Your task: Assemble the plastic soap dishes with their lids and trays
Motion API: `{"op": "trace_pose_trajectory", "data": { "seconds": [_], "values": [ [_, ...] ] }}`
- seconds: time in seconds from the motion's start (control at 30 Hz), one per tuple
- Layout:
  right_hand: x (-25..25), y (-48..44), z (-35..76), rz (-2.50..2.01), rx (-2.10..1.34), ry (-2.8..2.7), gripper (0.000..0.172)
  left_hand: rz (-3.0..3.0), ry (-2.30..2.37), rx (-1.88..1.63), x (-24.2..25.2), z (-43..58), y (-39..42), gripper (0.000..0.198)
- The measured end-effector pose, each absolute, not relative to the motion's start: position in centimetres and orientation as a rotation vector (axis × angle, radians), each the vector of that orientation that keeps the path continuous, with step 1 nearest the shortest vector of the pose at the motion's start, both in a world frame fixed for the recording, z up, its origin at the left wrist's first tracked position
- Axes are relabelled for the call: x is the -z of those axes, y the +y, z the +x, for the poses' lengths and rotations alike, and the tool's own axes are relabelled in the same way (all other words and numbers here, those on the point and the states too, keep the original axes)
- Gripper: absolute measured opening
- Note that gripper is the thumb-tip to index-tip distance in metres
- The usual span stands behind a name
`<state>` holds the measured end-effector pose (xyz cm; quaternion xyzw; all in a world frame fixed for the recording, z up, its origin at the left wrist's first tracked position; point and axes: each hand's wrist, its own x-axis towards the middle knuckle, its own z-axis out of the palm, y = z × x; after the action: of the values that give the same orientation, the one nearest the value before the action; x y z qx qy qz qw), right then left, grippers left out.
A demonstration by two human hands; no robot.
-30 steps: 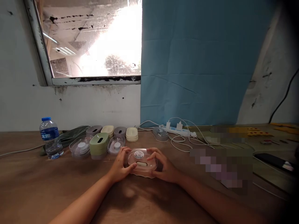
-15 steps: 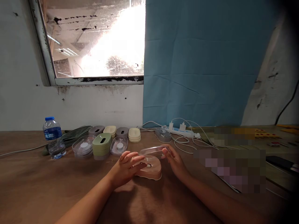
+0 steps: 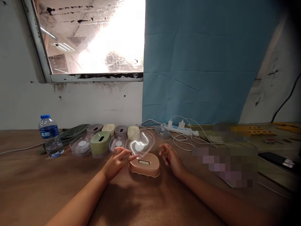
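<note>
Brown wooden tabletop (image 3: 35, 188) runs the full width of the view and meets the wall at the back. White wall (image 3: 82, 103) is scuffed, with dark marks and small holes. Window (image 3: 94, 37) at upper left has a pale frame with peeling, blackened paint along the sill; strong glare through the glass washes out its right half. Blue sheet (image 3: 199, 62) hangs flat over the wall right of the window, with creases showing. At far right, more white wall (image 3: 277, 78), with a black cable (image 3: 285, 100) running down it.
</note>
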<state>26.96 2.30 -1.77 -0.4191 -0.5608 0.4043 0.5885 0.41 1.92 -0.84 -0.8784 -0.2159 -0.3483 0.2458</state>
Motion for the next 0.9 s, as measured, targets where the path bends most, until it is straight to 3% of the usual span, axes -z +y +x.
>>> {"op": "trace_pose_trajectory", "data": {
  "seconds": [0.27, 0.7, 0.9],
  "values": [
    [1.5, 2.1, 27.3, -0.940, -0.841, -1.513, 0.018, -2.205, -1.218, 0.925, 2.3, -2.1, 5.1, 0.033],
    [1.6, 1.4, 27.3, -0.921, -0.672, -1.806, 0.009, -2.241, -1.366, 0.777, 2.2, -1.3, 4.5, 0.038],
    [1.0, 0.3, 27.0, -0.852, -0.461, -2.170, 0.041, -2.670, -1.038, 0.853, 0.8, 0.1, 2.2, 0.036]
  ]
}}
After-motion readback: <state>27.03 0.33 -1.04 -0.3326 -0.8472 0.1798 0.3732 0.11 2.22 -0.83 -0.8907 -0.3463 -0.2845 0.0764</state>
